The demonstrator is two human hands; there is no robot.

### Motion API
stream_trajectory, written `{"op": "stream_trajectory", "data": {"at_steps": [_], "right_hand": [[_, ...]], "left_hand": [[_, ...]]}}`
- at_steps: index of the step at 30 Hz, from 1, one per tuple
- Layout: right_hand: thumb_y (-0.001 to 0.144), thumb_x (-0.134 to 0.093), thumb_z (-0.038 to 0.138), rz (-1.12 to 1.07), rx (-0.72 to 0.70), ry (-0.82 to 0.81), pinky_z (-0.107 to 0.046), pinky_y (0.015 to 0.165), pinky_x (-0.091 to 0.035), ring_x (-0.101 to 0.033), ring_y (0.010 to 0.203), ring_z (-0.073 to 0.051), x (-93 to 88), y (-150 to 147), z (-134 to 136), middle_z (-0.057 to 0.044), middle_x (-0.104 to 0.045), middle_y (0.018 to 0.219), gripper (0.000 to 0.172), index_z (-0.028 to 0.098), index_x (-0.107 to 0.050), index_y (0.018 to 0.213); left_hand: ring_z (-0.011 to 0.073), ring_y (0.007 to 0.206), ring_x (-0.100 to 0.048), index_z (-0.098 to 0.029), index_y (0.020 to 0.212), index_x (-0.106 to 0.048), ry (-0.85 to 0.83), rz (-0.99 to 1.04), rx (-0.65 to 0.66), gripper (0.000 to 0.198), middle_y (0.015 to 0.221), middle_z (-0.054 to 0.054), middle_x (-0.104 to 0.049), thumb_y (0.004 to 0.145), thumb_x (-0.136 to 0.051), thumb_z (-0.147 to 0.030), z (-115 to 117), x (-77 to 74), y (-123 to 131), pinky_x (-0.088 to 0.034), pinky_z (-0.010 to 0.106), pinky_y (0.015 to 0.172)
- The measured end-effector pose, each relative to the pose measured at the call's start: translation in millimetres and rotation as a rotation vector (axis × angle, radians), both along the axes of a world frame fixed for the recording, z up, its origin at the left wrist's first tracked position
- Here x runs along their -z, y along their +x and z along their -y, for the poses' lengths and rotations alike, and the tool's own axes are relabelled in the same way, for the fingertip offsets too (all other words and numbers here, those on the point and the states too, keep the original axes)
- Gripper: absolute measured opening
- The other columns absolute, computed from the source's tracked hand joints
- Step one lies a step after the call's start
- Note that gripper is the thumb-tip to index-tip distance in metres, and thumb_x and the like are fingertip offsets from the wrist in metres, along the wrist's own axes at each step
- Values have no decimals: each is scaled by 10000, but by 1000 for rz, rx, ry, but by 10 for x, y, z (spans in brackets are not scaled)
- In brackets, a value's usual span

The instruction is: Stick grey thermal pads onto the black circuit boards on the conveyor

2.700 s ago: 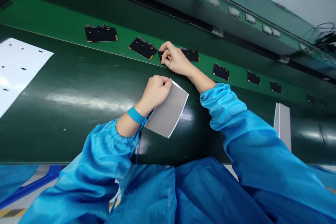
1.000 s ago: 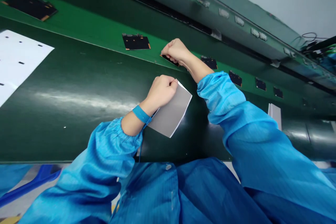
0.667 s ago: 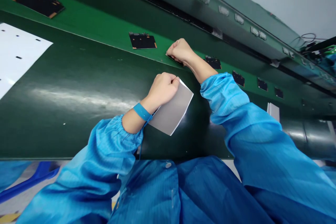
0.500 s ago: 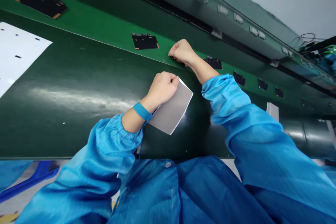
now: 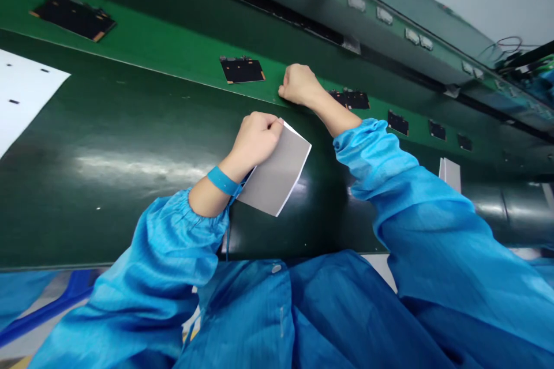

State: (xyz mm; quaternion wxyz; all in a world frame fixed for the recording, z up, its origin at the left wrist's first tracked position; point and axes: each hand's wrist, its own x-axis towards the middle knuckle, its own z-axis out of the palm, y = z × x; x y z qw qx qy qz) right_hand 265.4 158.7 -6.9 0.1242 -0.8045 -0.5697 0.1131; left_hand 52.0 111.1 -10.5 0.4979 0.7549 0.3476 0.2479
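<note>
Grey sheet: smooth, matt, paper-like
Bench top under grey sheet: smooth, glossy, reflecting light
Belt beyond grey sheet: smooth, matt
Black boards beyond grey sheet: mostly matt
Sleeves flanking grey sheet: wrinkled cloth, soft sheen

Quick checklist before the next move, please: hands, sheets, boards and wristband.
1. Left hand gripping the gray sheet: ok, held near its upper corner.
2. Right hand free of any object: cannot tell; its fingers are curled and their undersides hidden.
3. Black circuit board left of the right hand unobstructed: ok, apart from the hand on the green strip.
4. Blue wristband on left wrist: ok; its cord's far end cannot be seen.
5. White sheet fully in view: not ok, cut off at the picture's left edge.
</note>
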Motion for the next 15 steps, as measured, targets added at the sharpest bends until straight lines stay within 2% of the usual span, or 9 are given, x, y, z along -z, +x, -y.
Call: {"op": "stream_trajectory", "data": {"at_steps": [3, 5, 7, 9, 11, 15], "right_hand": [[880, -847, 314, -78, -69, 124, -461, 947, -590, -695, 983, -298, 25, 65, 254, -91, -682, 946, 280, 176, -625, 980], [962, -774, 454, -298, -181, 158, -396, 866, -588, -674, 885, -242, 51, 47, 529, -65, -680, 901, 306, 186, -632, 1004], [991, -721, 514, -533, -284, 168, -331, 774, -555, -631, 788, -194, 88, -13, 815, -42, -671, 852, 333, 189, -652, 1002], [975, -725, 503, -665, -306, 211, -293, 699, -500, -578, 728, -166, 123, -93, 1042, -27, -654, 819, 323, 185, -669, 986], [970, -719, 457, -675, -263, 276, -284, 668, -460, -544, 708, -157, 140, -174, 1170, -20, -637, 800, 277, 183, -675, 964], [1000, -673, 347, -521, -267, 416, -325, 789, -507, -601, 847, -190, 86, -306, 1181, -48, -686, 933, 158, 190, -682, 1017]], "left_hand": [[143, 588, -325, -214, 537, -378, -5, 17, -46, 496, 559, -25, -313, 984, -593, -236, -85, 47, -24, -234, 341, 617], [137, 583, -317, -211, 540, -377, -7, 36, -79, 517, 562, -26, -325, 998, -608, -282, -118, 63, -36, -245, 331, 606], [136, 587, -333, -209, 552, -401, -2, 72, -108, 523, 569, -26, -353, 1003, -632, -340, -122, 67, -40, -266, 321, 598], [138, 598, -374, -205, 585, -468, -6, 120, -139, 490, 586, -24, -410, 997, -657, -393, -106, 64, -37, -303, 307, 598], [140, 620, -431, -199, 650, -562, -26, 163, -157, 412, 623, -17, -496, 982, -676, -415, -86, 59, -30, -350, 287, 607], [137, 662, -505, -184, 750, -667, -29, 173, -150, 285, 704, 5, -623, 943, -699, -391, -63, 50, -24, -407, 256, 619]]}}
